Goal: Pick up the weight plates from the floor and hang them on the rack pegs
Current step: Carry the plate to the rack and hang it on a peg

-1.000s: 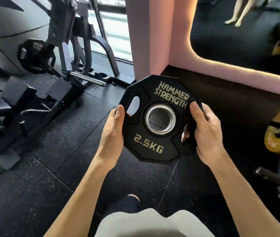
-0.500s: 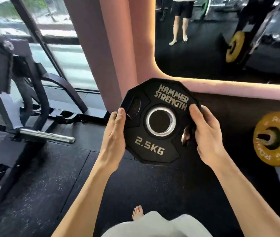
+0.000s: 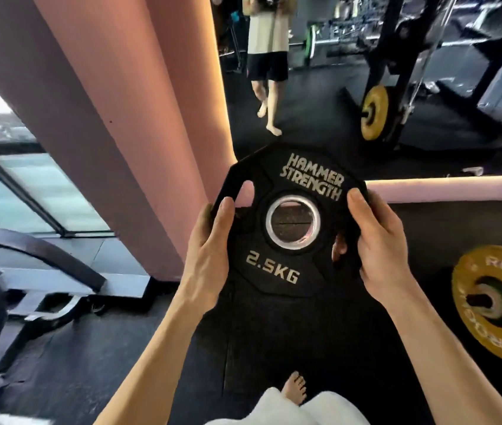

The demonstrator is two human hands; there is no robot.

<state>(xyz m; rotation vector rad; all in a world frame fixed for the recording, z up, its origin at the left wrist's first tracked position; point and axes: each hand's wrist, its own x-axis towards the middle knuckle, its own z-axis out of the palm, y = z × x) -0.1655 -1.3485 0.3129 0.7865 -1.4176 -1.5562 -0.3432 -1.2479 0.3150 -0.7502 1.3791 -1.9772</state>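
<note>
A black 2.5 kg weight plate (image 3: 277, 271), marked Hammer Strength, with a steel-ringed centre hole, is held up in front of me, its face towards me. My left hand (image 3: 209, 256) grips its left edge, thumb on the face. My right hand (image 3: 378, 246) grips its right edge, fingers curled through a grip slot. A yellow plate (image 3: 488, 305) hangs on a dark peg at the right edge of the view.
A pink pillar (image 3: 114, 118) stands ahead to the left. A wall mirror (image 3: 366, 87) ahead reflects a person, a rack and a yellow plate. A dark machine frame (image 3: 38, 256) sits on the black rubber floor at left. My bare foot (image 3: 294, 391) shows below.
The view has swung right and upward: the machine and its steel peg slid off to the left, the mirror and pillar fill more of the view. Both hands keep the same hold on the plate.
</note>
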